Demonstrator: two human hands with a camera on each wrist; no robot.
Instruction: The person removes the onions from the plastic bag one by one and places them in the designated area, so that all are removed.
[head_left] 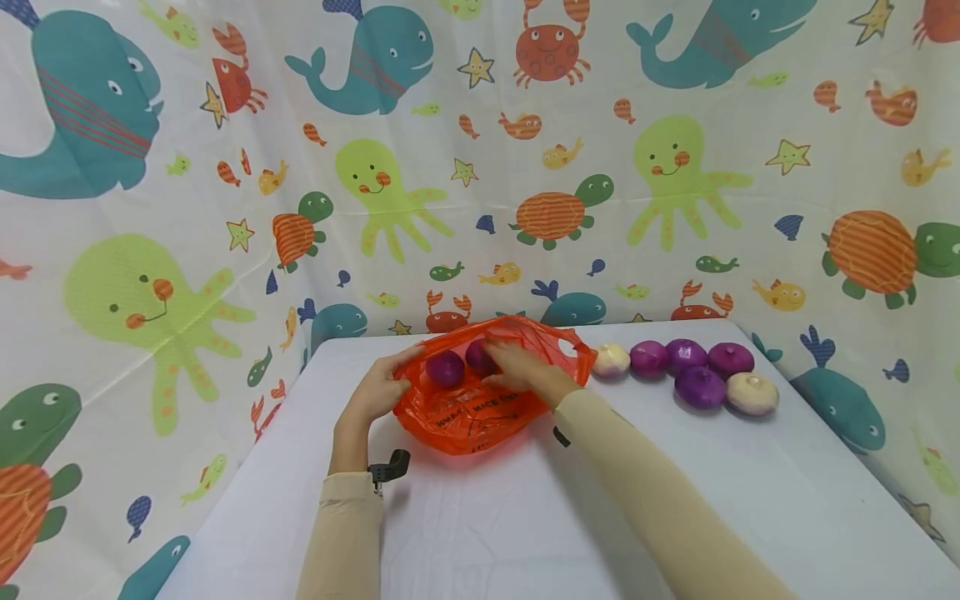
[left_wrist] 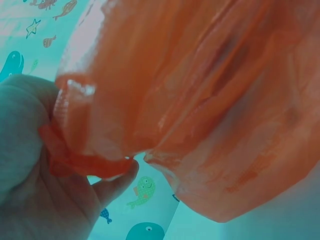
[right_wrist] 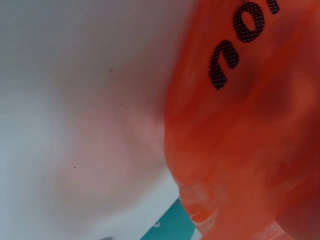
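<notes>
An orange-red plastic bag (head_left: pixel 480 417) with black print lies with its mouth spread at the middle of the table. My left hand (head_left: pixel 378 387) pinches its left rim; in the left wrist view, bag film is gathered between thumb and fingers of that hand (left_wrist: pixel 30 150). Inside the bag, one purple onion (head_left: pixel 446 368) sits near the left side. My right hand (head_left: pixel 517 367) reaches in over the right side, its fingers and thumb around a second purple onion (head_left: pixel 478 357), partly hidden by them. The right wrist view shows mostly the bag's outer wall (right_wrist: pixel 240 140).
To the right of the bag sit several more purple onions (head_left: pixel 701 387) and two white onions, one white onion (head_left: pixel 752 394) at the front right and another white onion (head_left: pixel 611 361) beside the bag. A patterned curtain (head_left: pixel 480 167) hangs behind the white table (head_left: pixel 510 533).
</notes>
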